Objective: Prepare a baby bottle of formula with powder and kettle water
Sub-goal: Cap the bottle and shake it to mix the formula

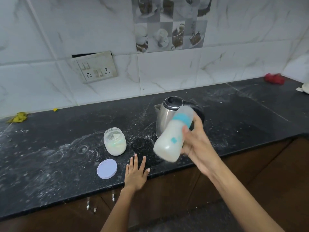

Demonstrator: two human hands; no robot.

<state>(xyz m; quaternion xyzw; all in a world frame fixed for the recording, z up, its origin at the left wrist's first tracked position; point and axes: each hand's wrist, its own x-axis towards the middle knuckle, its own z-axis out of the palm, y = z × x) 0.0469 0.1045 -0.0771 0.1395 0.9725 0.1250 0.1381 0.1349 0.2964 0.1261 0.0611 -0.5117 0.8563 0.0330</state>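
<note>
The right hand (195,144) is wrapped around a translucent plastic baby bottle with a teal collar and clear cap (173,136), full of milky white liquid and held tilted in the air in front of the stainless steel electric kettle with a black lid (164,117); the bottle is blurred, so this looks like the shaking step. To do it well I would keep the grip firm on the body, the collar tight, and the swing clear of the kettle just behind. The left hand (136,173) lies flat near the counter edge with its fingers spread, holding nothing. Left of the kettle stands 1 open clear jar of pale formula powder (115,141), and its round lilac plastic lid (107,168) lies flat nearer the edge. The black speckled stone counter (50,156) is dusted with white smears and rings. Behind it runs white marbled wall tile with a grubby switch and socket plate (95,68); a yellow cloth (18,117) and a red cloth (274,78) sit at the far ends.
</note>
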